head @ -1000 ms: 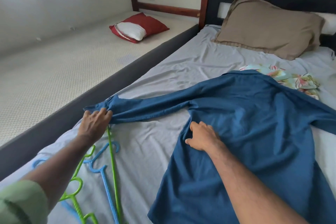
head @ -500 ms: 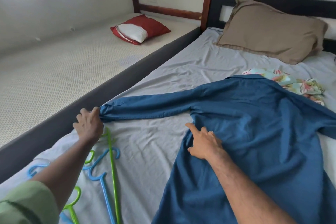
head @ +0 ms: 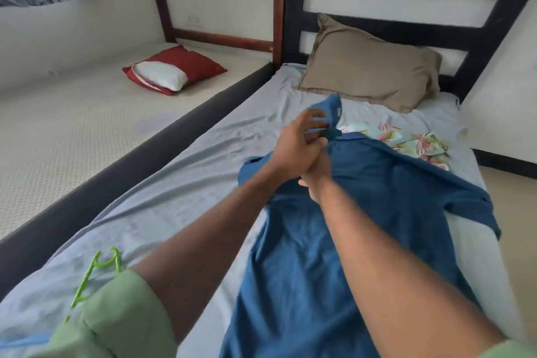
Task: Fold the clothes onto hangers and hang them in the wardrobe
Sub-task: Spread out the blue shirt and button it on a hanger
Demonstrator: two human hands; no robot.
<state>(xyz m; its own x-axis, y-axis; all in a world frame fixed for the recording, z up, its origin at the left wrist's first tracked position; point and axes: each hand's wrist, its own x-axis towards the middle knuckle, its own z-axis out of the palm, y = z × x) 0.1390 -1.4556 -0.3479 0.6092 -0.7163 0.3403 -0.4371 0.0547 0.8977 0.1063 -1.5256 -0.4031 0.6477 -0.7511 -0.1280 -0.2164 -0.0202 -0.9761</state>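
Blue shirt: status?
Left hand holds sleeve end, mid-air. Right hand grips blue shirt, partly hidden. Green hanger unused. Nothing blocking.

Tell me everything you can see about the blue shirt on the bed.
The blue shirt is a plain woven, long-sleeved garment lying lengthwise on the grey bedsheet, wrinkled. The left hand holds its cuff end lifted over the body; the right hand touches the shirt near the collar. Its top edge overlaps a floral garment.

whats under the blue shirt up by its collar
A floral garment lies partly under the blue shirt on the grey sheet; how far it extends underneath is hidden.
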